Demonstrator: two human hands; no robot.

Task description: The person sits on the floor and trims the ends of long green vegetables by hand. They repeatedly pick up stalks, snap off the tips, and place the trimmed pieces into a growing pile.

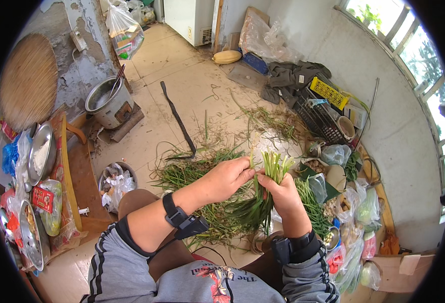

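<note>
My right hand (283,189) grips a bunch of green leafy stalks, likely garlic chives (273,166), pale cut ends upward and dark leaves hanging down. Just left of the bunch, my left hand (232,176) pinches a thin pale stalk (252,151) between thumb and finger. Beneath both hands, a loose pile of green and withered leaves (192,170) spreads over the tiled floor. More long green stalks (311,208) lie to the right of my right hand.
A bin with plastic bags (118,185) stands at left, near a metal pot on a stove (109,98). A black strap-like strip (175,113) lies on the floor. Bagged vegetables (368,208) and a black crate (317,117) are at right. A wooden bench (88,181) holds metal bowls (41,153).
</note>
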